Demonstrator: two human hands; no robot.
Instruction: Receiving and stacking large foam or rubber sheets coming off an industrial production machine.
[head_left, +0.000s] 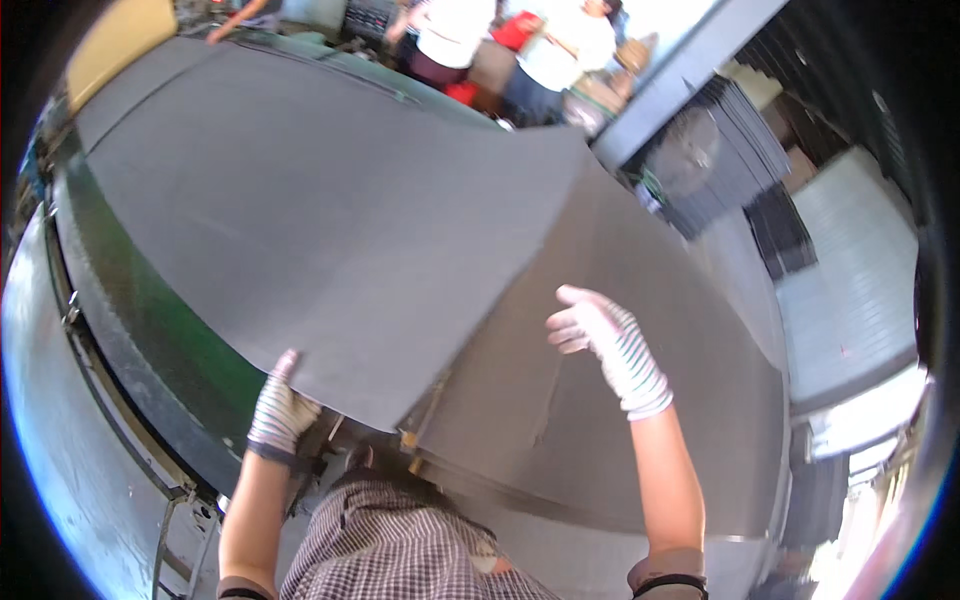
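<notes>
A large, smooth dark grey sheet (pixel 330 200) spreads over a long green-topped table, its right end reaching over a second surface. My left hand (pixel 282 408), in a white striped glove, pinches its near edge, thumb on top and fingers underneath. A dark band circles that wrist. My right hand (pixel 595 325), gloved alike, hovers above a brownish-grey sheet-like surface (pixel 660 400) to the right. Its fingers are loosely bent and apart from the thumb, with nothing in them. The grey sheet's right edge stands apart from this hand.
Green tabletop (pixel 200 345) shows along the sheet's left side. A metal rail (pixel 110 405) runs beside it. Several people stand beyond the far side; one person's arm (pixel 235 20) reaches the far left edge. A pillar (pixel 690 75) and a stack of dark sheets (pixel 735 150) stand far right.
</notes>
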